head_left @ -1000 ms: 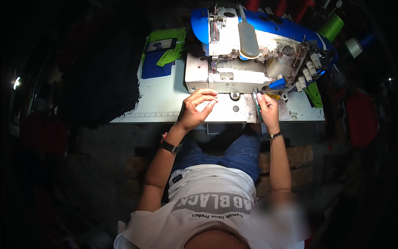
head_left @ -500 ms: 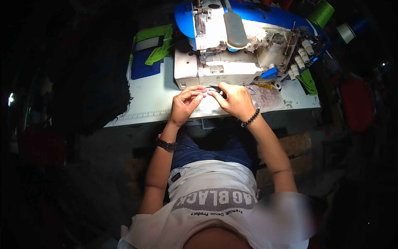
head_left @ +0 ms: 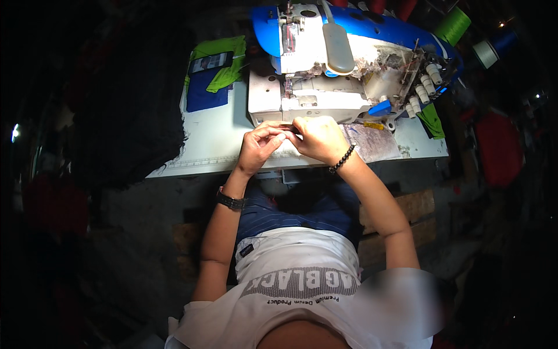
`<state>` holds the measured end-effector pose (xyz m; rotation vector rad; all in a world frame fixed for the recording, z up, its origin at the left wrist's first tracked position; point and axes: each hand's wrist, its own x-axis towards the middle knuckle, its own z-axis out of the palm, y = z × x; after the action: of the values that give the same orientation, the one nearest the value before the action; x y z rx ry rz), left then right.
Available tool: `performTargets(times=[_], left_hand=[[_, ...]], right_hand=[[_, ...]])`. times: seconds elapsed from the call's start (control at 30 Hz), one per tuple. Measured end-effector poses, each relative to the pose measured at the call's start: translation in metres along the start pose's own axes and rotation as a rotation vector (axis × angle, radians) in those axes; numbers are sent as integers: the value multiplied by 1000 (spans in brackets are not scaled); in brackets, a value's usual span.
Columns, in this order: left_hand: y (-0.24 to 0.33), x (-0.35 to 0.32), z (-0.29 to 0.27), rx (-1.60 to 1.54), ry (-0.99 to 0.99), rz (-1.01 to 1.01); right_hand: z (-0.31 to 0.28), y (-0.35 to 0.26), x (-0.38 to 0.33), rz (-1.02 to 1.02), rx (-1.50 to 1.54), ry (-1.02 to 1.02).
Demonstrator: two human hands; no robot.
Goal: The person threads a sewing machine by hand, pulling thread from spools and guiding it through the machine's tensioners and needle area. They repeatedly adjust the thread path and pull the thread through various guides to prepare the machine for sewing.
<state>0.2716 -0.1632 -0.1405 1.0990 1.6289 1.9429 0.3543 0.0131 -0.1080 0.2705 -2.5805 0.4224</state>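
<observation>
Both hands meet just in front of a blue and white sewing machine [head_left: 314, 96], lit from above. My left hand [head_left: 258, 146] is closed in a pinch, thumb against fingertips; whatever lies in it is too small to make out. Touching or nearly touching those fingertips, my right hand [head_left: 319, 138] is closed round a small dark pointed tool [head_left: 294, 129]. Mostly hidden by the fingers, the tool does not show its kind plainly. The machine's white front cover is right behind the hands.
A phone [head_left: 212, 62] lies on green and blue cloth [head_left: 207, 93] at the left of the white table [head_left: 215, 142]. Right of the hands are a yellow-handled tool [head_left: 374, 125] and green cloth [head_left: 431, 122]. Thread cones [head_left: 453, 26] stand behind. Dark fabric [head_left: 131, 116] hangs at left.
My right hand has moved slightly left, up against the left fingertips, and covers more of the dark tool. My left hand stays nearly still. The phone screen has lit up; the view has shifted slightly.
</observation>
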Motion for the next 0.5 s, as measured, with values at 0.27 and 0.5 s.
performTargets(times=[0.27,0.5], left_hand=[[0,2,-8,27,-14,-71],[5,11,-24,100,-18,-28]], right_hand=[[5,-1,4,-10,-22,-32],[-6,13,-19,106,-89,63]])
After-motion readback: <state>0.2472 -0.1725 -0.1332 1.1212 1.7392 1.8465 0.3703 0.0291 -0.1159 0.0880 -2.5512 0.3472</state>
